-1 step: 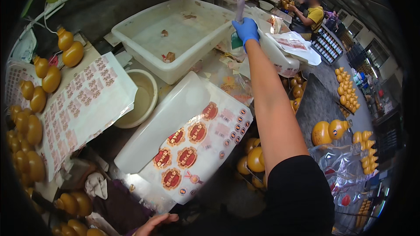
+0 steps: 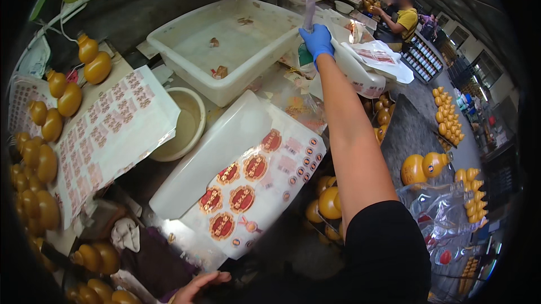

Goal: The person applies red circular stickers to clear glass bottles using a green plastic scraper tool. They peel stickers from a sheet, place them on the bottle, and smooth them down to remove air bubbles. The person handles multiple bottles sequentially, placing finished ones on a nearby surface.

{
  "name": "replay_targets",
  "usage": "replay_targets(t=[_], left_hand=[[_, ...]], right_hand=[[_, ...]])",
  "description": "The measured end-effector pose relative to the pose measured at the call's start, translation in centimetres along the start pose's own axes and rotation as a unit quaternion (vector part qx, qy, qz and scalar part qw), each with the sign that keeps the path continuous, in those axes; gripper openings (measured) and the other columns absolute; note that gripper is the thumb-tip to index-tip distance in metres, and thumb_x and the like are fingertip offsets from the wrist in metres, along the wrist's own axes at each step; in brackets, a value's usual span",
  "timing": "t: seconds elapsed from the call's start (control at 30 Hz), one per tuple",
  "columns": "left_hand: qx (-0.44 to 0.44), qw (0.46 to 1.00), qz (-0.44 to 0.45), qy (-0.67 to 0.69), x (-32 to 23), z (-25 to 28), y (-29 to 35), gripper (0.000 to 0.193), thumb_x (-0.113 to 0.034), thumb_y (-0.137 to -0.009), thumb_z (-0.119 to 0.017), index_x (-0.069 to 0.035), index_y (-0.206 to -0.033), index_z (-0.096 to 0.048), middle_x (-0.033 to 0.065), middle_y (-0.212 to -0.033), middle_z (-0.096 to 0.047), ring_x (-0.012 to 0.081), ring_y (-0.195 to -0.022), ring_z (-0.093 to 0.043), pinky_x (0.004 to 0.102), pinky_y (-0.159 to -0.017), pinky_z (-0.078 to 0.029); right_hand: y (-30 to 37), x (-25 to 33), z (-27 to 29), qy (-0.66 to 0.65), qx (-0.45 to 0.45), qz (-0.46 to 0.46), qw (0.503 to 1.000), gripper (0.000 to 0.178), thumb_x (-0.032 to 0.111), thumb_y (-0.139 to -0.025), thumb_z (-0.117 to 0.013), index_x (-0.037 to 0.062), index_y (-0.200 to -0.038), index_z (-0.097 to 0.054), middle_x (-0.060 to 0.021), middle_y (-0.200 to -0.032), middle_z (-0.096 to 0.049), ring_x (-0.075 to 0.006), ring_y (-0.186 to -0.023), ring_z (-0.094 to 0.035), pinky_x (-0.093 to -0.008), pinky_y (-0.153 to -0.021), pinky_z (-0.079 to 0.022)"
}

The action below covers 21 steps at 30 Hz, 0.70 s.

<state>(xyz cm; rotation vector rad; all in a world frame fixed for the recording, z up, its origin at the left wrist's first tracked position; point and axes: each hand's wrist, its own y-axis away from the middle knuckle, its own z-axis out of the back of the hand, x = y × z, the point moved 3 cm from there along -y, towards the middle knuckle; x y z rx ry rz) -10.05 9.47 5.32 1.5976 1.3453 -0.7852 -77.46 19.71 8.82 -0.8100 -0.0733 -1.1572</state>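
Note:
My right hand (image 2: 317, 43), in a blue glove, reaches far forward beside the right corner of a large white basin (image 2: 222, 87). It is closed round a pale lilac, handle-like piece (image 2: 309, 9) that stands up from the fist. Something green (image 2: 305, 54) shows just under the fingers; whether it joins the lilac piece I cannot tell. My bare left hand (image 2: 200, 288) is at the lower edge, partly cut off, its visible fingers stretched out and holding nothing. Ahead of it a sheet of red and gold stickers (image 2: 270, 171) lies over a rounded white surface (image 2: 197, 168).
A round pale tub (image 2: 198, 135) of liquid stands left of the stickers, by another printed sheet (image 2: 107, 129). Amber gourd-shaped bottles (image 2: 48, 171) crowd the left; others (image 2: 414, 170) stand right. A co-worker in a yellow shirt (image 2: 406, 19) is at the far right.
The view has shifted very slightly, so the basin and sheets sit a little to the right. Both hands keep nearly the same place and shape.

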Motion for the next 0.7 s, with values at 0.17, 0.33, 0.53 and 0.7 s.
replay_targets(t=[0.17,0.33,0.53,0.7], left_hand=[[-0.146,0.981,-0.109,-0.058,-0.6,-1.0,1.5,0.042,-0.008,-0.086,-0.063,0.002,-0.126,-0.055,0.0163,-0.116,-0.063,0.0244,-0.112,-0.059,0.0352,-0.1,-0.042],[-0.264,0.862,-0.26,-0.347,-0.1,-0.1,1.4,0.054,0.001,-0.084,-0.06,-0.001,-0.137,-0.045,0.0144,-0.124,-0.056,0.0229,-0.116,-0.055,0.0347,-0.101,-0.041],[-0.415,0.602,-0.366,-0.576,-2.6,-0.2,3.0,0.094,-0.001,-0.068,-0.078,-0.01,-0.148,-0.029,0.0201,-0.151,-0.023,0.0385,-0.139,-0.027,0.0439,-0.11,-0.031],[-0.435,0.623,-0.324,-0.564,1.3,6.5,6.2,0.125,-0.003,-0.055,-0.086,-0.019,-0.154,-0.013,0.014,-0.158,-0.013,0.0393,-0.144,-0.017,0.0469,-0.116,-0.024]], right_hand=[[8.6,10.4,8.0,-0.065,-0.061,0.066,0.994,0.052,0.053,-0.071,-0.073,0.0025,-0.08,-0.065,-0.0188,-0.084,-0.065,-0.0378,-0.079,-0.064,-0.0443,-0.071,-0.05],[17.6,20.6,15.0,-0.248,-0.075,0.203,0.944,0.047,0.045,-0.068,-0.082,0.0029,-0.069,-0.063,-0.0064,-0.063,-0.059,-0.0175,-0.054,-0.053,-0.0336,-0.053,-0.044],[30.0,32.4,17.7,-0.428,0.264,0.211,0.838,0.046,0.046,-0.07,-0.082,0.0021,-0.078,-0.071,-0.0005,-0.064,-0.063,-0.0067,-0.057,-0.055,-0.0249,-0.055,-0.046],[37.4,41.3,13.6,-0.299,0.429,0.262,0.811,0.057,0.055,-0.073,-0.077,0.0001,-0.09,-0.073,-0.0082,-0.075,-0.068,-0.0154,-0.069,-0.063,-0.0262,-0.068,-0.048]])
